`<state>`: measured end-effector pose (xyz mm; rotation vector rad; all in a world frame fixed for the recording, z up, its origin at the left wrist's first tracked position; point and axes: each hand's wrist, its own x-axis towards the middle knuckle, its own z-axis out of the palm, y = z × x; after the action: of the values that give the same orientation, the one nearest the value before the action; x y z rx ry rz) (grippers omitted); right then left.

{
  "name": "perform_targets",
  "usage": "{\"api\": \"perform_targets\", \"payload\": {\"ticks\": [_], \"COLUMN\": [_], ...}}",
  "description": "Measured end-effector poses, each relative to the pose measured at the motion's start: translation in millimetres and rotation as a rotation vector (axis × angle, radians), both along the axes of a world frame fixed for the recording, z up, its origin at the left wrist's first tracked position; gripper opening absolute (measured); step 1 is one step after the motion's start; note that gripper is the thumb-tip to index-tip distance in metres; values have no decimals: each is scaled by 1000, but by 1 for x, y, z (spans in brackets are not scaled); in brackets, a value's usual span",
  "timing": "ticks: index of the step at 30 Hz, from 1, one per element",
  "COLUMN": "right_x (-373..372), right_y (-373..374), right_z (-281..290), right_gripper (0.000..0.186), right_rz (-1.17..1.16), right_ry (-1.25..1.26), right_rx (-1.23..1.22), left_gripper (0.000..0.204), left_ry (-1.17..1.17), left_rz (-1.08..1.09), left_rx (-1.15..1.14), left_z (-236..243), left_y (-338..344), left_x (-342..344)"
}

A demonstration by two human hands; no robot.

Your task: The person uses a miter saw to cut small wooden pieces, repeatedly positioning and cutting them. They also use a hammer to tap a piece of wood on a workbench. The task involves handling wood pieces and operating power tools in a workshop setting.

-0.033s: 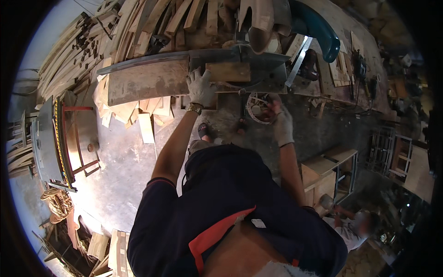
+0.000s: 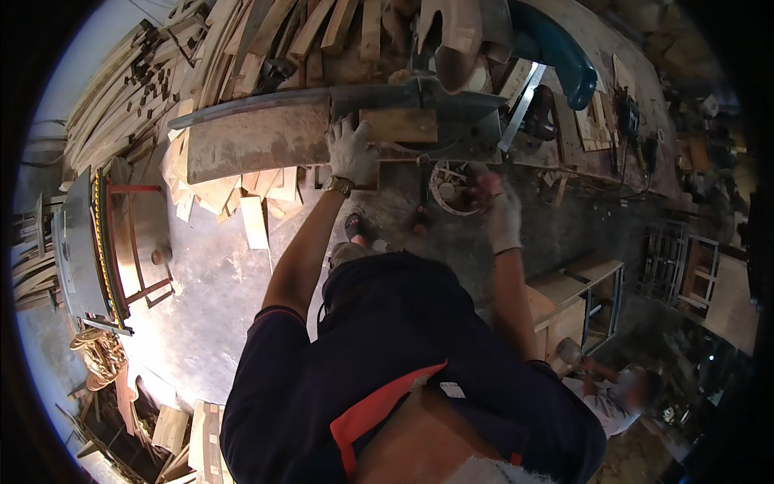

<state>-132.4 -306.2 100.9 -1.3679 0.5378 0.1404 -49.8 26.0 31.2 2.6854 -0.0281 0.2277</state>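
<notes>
My left hand [image 2: 351, 151], in a pale work glove with a wristwatch below it, rests on the front part of a long saw table [image 2: 262, 143]. Its fingers are spread, and the thumb side lies against the left end of a short wooden block [image 2: 398, 126]. That block sits by the fence, left of and below a mitre saw with a teal handle [image 2: 574, 77] and a guard [image 2: 459, 64]. Off the table's front edge, my right hand [image 2: 501, 211] hangs in a glove that bares the fingertips; its fingers are blurred. Beside it, lower down, stands a round openwork basket [image 2: 454, 189].
Stacked wood strips [image 2: 129, 105] fill the back left. Offcuts [image 2: 256, 218] lie below the table. To the left stands a red-legged metal frame [image 2: 145, 242], to the right a wooden cabinet [image 2: 568, 310]. Another person [image 2: 621, 395] works at the lower right.
My right hand has shifted a little to the right, away from the round basket. The left hand and the wooden block stay where they were.
</notes>
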Motion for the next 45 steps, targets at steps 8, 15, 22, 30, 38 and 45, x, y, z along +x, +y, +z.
{"api": "perform_targets", "payload": {"ticks": [8,15,22,30,38,45], "right_x": [92,180,186,186,189,192], "right_y": [-23,55,67,65,58,54], "right_z": [214,298,312,311,308,307], "right_gripper": [62,68,60,62,67,68], "right_rz": [-22,344,498,514,508,503], "right_ry": [-647,-357,-152,-165,-174,-148], "right_rx": [-737,-1256,-1300,-1218,-1167,-1129], "left_gripper": [50,52,46,53,56,51], "left_ry": [-74,-200,-239,-233,-229,-301], "left_rz": [-60,-24,7,-2,-10,-7], "left_rx": [-1,-51,-97,-76,-71,-88], "left_z": [-51,-60,-70,-73,-74,-74], "left_y": [3,19,15,16,17,17], "left_x": [23,45,46,46,48,47]}}
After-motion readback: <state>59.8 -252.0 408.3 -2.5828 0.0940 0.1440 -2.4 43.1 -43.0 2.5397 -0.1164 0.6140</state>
